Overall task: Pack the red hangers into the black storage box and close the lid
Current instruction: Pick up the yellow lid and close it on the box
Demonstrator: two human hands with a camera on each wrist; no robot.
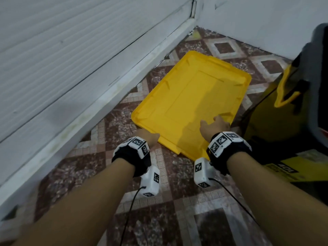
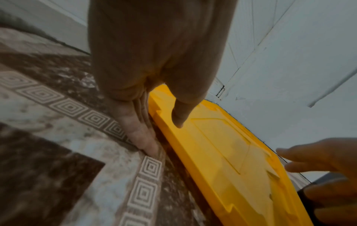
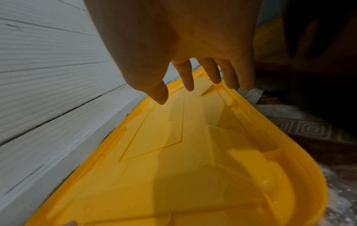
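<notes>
The yellow lid (image 1: 191, 103) lies flat on the patterned floor near the wall. My left hand (image 1: 149, 138) is at its near left edge; in the left wrist view its straight fingers (image 2: 142, 134) lie along the floor against the lid (image 2: 231, 152) rim, thumb over the top. My right hand (image 1: 214, 125) hovers open with spread fingers (image 3: 188, 76) over the lid (image 3: 173, 168) near its right edge. The black storage box (image 1: 284, 121) stands at the right, partly cut off by the frame. No red hangers are visible.
A white panelled wall (image 1: 53, 59) with a skirting runs along the left and meets another wall at the far corner. A yellow latch (image 1: 285, 89) hangs on the box side. Patterned floor tiles (image 1: 159, 201) spread below my forearms.
</notes>
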